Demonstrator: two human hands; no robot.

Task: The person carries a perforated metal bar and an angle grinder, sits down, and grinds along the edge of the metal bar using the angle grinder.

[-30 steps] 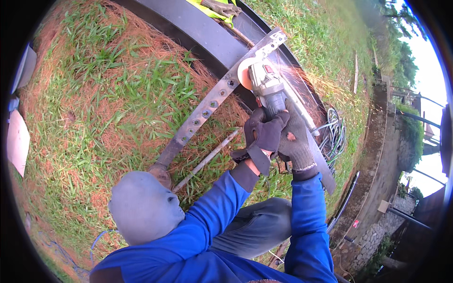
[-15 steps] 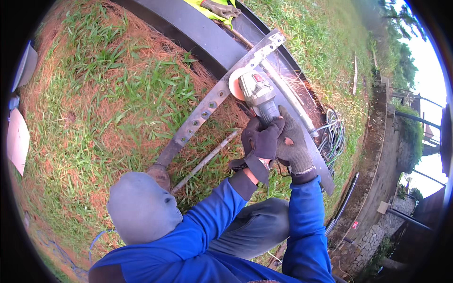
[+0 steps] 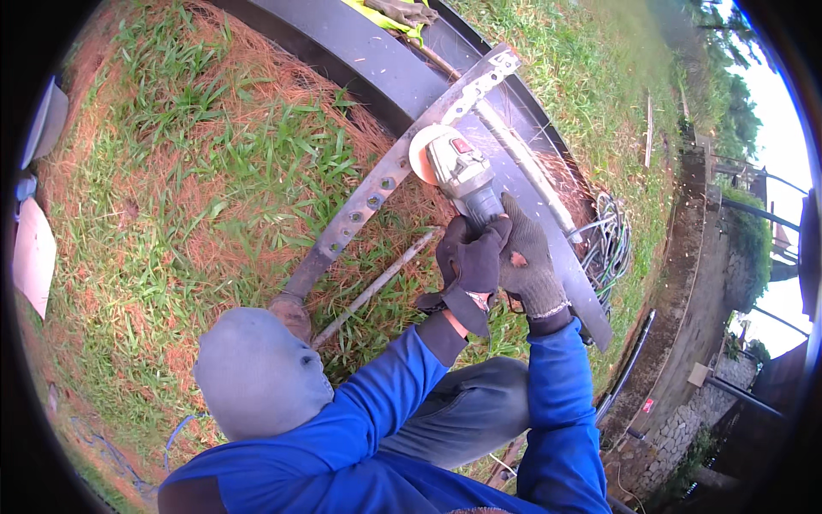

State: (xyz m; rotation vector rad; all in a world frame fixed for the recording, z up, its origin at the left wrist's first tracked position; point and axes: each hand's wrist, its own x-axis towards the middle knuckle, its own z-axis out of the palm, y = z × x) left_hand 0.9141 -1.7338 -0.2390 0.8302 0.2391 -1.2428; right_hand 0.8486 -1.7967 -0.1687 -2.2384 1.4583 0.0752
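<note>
Both hands, in dark work gloves, hold an angle grinder [image 3: 464, 171] by its rear body. My left hand [image 3: 469, 257] is wrapped round it on the near left side. My right hand [image 3: 533, 261], in a grey knit glove with a hole, closes on it from the right. The grinder's pale orange disc [image 3: 419, 156] is at the edge of a flat metal bar [image 3: 364, 201] with a row of holes; exact contact is hard to see. Sparks fly off to the right. The bar lies slanted across a dark steel beam [image 3: 385, 81], its near end by a brown shoe [image 3: 289, 315].
A metal pipe [image 3: 522, 163] lies along the beam, and a thin rod [image 3: 377, 287] lies on the grass. Coiled cables [image 3: 610, 244] sit at the right. A yellow-green cloth and a glove [image 3: 402, 12] rest on the beam's far end. My grey-trousered knee [image 3: 257, 373] is at lower left.
The grinder has shifted slightly left along the bar, with both hands still holding it. Sparks continue on its right side. The bar stays across the beam.
</note>
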